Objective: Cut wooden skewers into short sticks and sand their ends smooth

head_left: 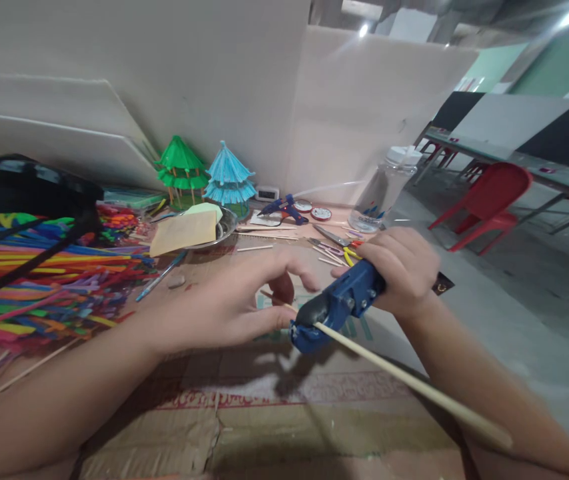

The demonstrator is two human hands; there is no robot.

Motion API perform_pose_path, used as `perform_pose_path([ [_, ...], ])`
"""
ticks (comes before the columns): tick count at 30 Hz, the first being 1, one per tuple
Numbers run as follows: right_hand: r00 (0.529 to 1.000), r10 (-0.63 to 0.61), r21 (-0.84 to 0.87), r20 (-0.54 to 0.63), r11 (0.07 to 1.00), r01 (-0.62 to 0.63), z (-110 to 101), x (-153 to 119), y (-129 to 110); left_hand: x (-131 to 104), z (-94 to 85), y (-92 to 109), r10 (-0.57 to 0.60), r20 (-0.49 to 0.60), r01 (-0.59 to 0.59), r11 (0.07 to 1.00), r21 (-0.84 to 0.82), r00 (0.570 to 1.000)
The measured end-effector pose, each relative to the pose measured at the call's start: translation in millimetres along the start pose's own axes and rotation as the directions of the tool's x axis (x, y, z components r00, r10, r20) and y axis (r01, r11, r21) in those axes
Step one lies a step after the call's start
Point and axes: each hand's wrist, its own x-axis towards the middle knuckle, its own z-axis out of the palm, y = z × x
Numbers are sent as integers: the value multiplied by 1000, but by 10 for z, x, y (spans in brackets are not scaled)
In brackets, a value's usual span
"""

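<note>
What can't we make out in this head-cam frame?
All head view:
- Wooden stick: part inside the blue cutter, hidden by the tool.
- Right hand: palm, hidden by the back of the hand.
- Black bag: left end, cut off by the frame edge.
- Bottle: lettering, blurred.
- Digital display: reading, too small.

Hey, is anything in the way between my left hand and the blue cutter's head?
Nothing visible blocks it. Your left hand is right beside the head of the blue cutter; only the wooden stick crosses there, extending toward your fingers.
</note>
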Motion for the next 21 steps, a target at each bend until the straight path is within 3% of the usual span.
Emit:
perform_pose_path([
  [3,996,55,140,67,988,-64,104,-25,-60,-7,4,-29,-5,-25,3,998,-61,1000],
  [7,976,102,195,194,971,-140,191,-59,-129,6,-43,-24,-2,41,8,990,-138,999],
  [12,971,119,201,209,966,-162,217,-54,-201,22,-73,36,51,87,-27,968,-249,995],
  [16,958,103,327,269,925,-192,253,-58,-296,18,-69,54,-27,175,106,880,-462,984],
  [21,929,136,401,344,874,-276,303,-151,-388,13,-44,41,-140,256,268,767,-582,957],
])
